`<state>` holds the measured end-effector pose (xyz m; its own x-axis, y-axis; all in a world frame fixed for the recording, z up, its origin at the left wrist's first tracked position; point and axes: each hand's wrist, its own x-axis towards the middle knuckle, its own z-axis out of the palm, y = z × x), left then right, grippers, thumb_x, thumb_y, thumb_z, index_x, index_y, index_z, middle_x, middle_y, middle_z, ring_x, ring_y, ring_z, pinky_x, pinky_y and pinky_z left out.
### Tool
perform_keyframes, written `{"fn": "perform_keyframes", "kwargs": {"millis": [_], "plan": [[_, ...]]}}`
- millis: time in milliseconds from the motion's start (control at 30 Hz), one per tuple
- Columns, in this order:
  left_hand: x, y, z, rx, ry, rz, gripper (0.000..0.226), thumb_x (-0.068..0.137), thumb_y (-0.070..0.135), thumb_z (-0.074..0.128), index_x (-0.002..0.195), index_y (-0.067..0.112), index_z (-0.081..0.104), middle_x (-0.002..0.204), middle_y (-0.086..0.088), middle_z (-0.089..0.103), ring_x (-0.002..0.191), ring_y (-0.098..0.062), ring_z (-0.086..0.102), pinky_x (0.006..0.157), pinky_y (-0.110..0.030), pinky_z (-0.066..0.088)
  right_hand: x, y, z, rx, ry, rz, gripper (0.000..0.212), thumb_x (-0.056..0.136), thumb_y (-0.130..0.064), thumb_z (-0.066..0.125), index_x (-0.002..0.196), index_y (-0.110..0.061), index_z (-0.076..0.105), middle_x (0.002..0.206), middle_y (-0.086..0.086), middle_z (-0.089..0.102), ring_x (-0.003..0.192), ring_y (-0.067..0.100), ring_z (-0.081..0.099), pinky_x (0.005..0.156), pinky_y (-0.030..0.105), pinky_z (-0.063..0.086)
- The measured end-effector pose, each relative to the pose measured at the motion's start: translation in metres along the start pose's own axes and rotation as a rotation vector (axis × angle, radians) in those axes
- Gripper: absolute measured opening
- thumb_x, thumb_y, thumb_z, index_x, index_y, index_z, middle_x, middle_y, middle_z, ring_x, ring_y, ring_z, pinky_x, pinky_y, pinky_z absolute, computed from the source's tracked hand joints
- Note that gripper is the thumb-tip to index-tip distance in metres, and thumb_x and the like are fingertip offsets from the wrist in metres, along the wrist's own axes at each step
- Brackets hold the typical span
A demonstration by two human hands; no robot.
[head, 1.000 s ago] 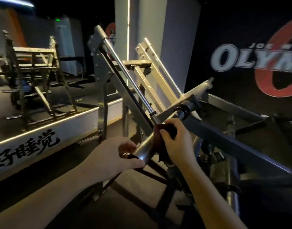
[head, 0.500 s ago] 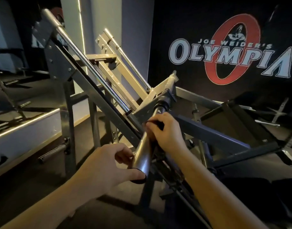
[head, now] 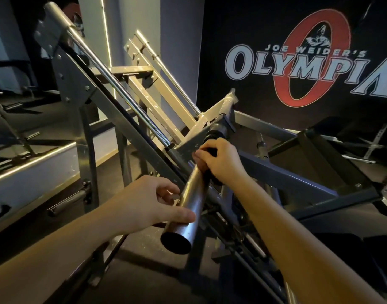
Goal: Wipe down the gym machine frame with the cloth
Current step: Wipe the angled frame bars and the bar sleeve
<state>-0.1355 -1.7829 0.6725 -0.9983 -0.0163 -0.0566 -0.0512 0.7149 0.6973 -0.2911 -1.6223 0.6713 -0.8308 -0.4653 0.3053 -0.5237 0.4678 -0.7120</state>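
Observation:
A chrome weight-loading bar [head: 191, 200] juts toward me from the grey gym machine frame [head: 113, 119]. My right hand [head: 221, 161] grips the bar's upper part with a dark cloth [head: 211, 151] wrapped under the fingers; only a dark strip of cloth shows. My left hand [head: 153, 205] holds the bar near its open end, thumb lying across the top and fingers curled on the far side.
Slanted chrome guide rods [head: 122, 91] and beige rails [head: 157, 95] rise behind the bar. Dark steel beams [head: 297, 178] run to the right. A black wall with a logo [head: 308, 62] stands behind. A white low ledge [head: 34, 167] lies left.
My right hand with the cloth has slid up the bar toward the black collar. The camera view turned right and moved closer. My left hand stays near the bar's end.

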Motion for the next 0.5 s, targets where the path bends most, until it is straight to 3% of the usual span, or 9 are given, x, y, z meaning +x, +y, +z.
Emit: {"fn": "perform_keyframes", "kwargs": {"millis": [67, 233, 333, 433, 500], "plan": [[0.006, 0.001, -0.001, -0.018, -0.007, -0.018, 0.091, 0.046, 0.074, 0.069, 0.127, 0.033, 0.060, 0.113, 0.014, 0.064, 0.101, -0.004, 0.062, 0.088, -0.024, 0.050, 0.003, 0.004, 0.002, 0.029, 0.008, 0.006, 0.010, 0.098, -0.028, 0.065, 0.107, -0.032, 0.064, 0.098, -0.019, 0.052, 0.098, 0.005, 0.056, 0.083, 0.024, 0.052], [0.014, -0.011, -0.007, -0.034, -0.050, -0.016, 0.094, 0.035, 0.094, 0.069, 0.112, 0.040, 0.063, 0.109, 0.017, 0.068, 0.100, 0.001, 0.063, 0.091, -0.026, 0.050, -0.061, 0.000, 0.017, 0.115, -0.109, -0.148, 0.012, 0.096, -0.034, 0.065, 0.099, -0.045, 0.060, 0.110, -0.022, 0.052, 0.103, -0.005, 0.052, 0.080, 0.015, 0.044], [0.023, -0.009, -0.007, -0.037, -0.059, -0.033, 0.111, 0.027, 0.101, 0.064, 0.120, 0.040, 0.061, 0.113, 0.018, 0.066, 0.103, 0.000, 0.063, 0.097, -0.030, 0.052, -0.024, 0.012, 0.008, 0.093, -0.099, -0.069, 0.010, 0.096, -0.035, 0.065, 0.105, -0.038, 0.063, 0.108, -0.020, 0.051, 0.100, 0.000, 0.052, 0.084, 0.022, 0.044], [0.036, -0.002, -0.004, -0.052, -0.029, -0.050, 0.104, 0.044, 0.081, 0.073, 0.133, 0.030, 0.058, 0.117, 0.014, 0.064, 0.104, -0.004, 0.062, 0.096, -0.029, 0.052, 0.036, 0.029, -0.003, 0.026, 0.005, 0.011, 0.014, 0.098, -0.030, 0.065, 0.111, -0.025, 0.068, 0.098, -0.018, 0.053, 0.091, 0.003, 0.053, 0.088, 0.030, 0.051], [0.042, 0.002, -0.001, -0.029, -0.015, -0.071, 0.107, 0.045, 0.080, 0.073, 0.137, 0.027, 0.056, 0.118, 0.013, 0.062, 0.105, -0.004, 0.060, 0.094, -0.027, 0.050, 0.063, 0.039, -0.008, -0.044, 0.099, 0.023, 0.017, 0.099, -0.030, 0.065, 0.112, -0.021, 0.072, 0.095, -0.015, 0.058, 0.094, 0.006, 0.059, 0.086, 0.031, 0.055]]}}
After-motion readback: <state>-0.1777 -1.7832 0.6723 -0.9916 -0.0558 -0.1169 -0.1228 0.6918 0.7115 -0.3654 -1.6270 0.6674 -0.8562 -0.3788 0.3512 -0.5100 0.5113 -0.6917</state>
